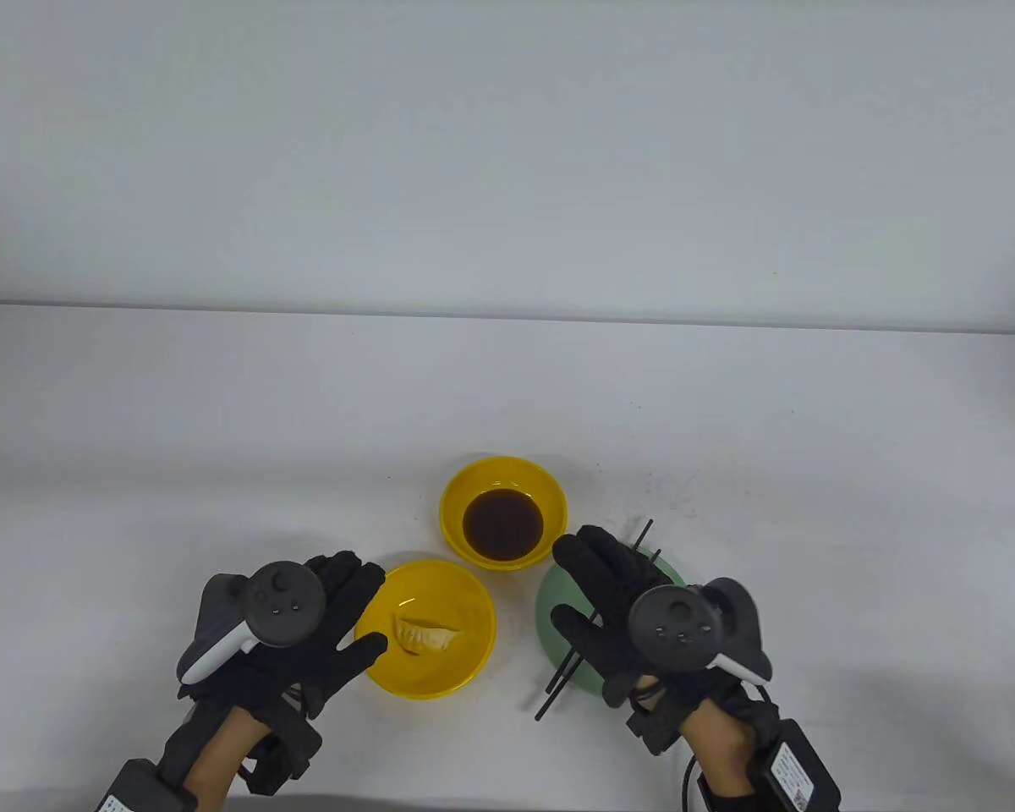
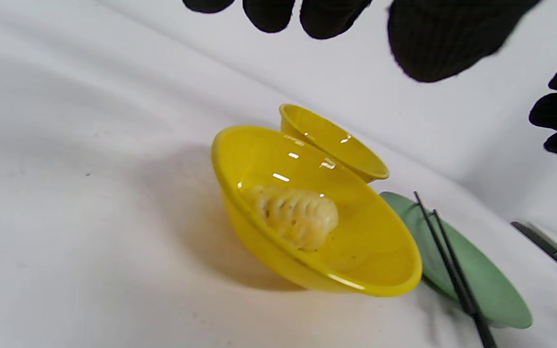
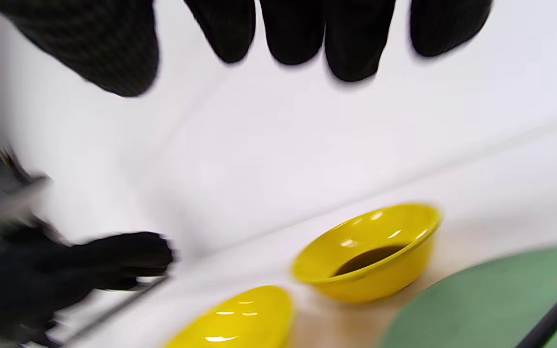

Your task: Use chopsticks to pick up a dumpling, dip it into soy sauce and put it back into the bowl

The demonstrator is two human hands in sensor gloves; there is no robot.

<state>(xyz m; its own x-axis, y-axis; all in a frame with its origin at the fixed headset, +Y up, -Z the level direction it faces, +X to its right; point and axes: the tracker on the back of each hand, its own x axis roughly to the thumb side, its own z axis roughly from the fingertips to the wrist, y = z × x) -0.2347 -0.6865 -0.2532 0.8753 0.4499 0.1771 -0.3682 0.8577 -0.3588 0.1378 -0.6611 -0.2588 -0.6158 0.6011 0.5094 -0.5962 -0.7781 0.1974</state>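
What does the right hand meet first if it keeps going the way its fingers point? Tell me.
Probably the soy sauce bowl: the right hand, above the green plate and chopsticks, points up-left at its rim. Height is unclear, so it might pass over it.

Bright, even light falls from above on the white counter (image 1: 507, 397), and the table view is sharp from edge to edge. Shadows are soft and faint: a pale grey patch lies on the cloth left of the left hand (image 1: 304, 626), and a warm yellowish tint spreads under the dumpling bowl (image 2: 356, 251) in the left wrist view. Small white glints sit on the glossy inner walls of both yellow bowls, the sauce bowl (image 3: 370, 251) included. The left wrist view is crisp at its centre, while the fingertips (image 2: 433, 43) along its top edge are soft. The right wrist view is smeared with motion blur throughout, worst at its left edge.
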